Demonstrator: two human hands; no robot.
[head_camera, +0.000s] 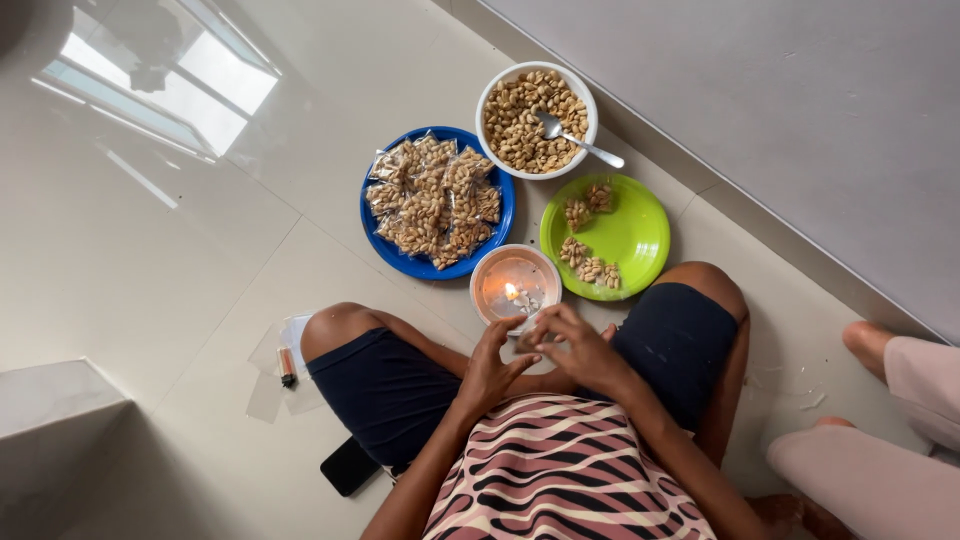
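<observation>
Seated person on the floor (150, 250). Left hand (490, 372) and right hand (578, 352) both pinch a small clear packet (527, 338) just beside the candle bowl (515, 283) (flame lit). Sealing goes best, I judge, with the open edge taut and passed briefly near the flame. The packet's orientation and long axis cannot be told; the fingers cover it.

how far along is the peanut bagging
Done: a heap of filled packets on the blue plate. In hand: left hand and right hand pinch a small packet beside the lit candle. Left: several packets on the green plate, and the white bowl is nearly full of loose peanuts.
</observation>
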